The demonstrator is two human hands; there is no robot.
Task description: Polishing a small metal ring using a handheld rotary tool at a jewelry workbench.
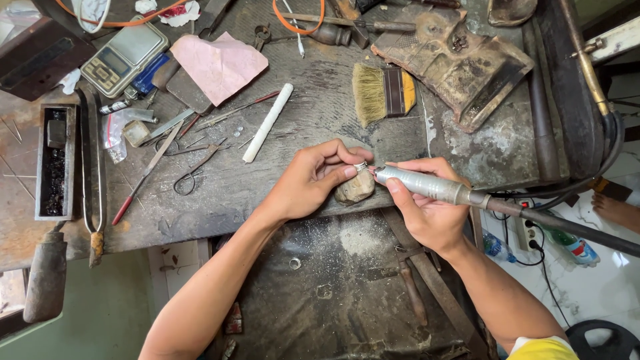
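Ring (361,165) half-hidden between fingertips (348,171)

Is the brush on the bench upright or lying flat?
Lying flat: the brush rests on its side on the bench, bristles pointing left, beyond the left hand.

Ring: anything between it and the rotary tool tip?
Nothing visible. The left hand pinches the ring over the bench peg; the right hand holds the rotary handpiece, its tip right at the ring.
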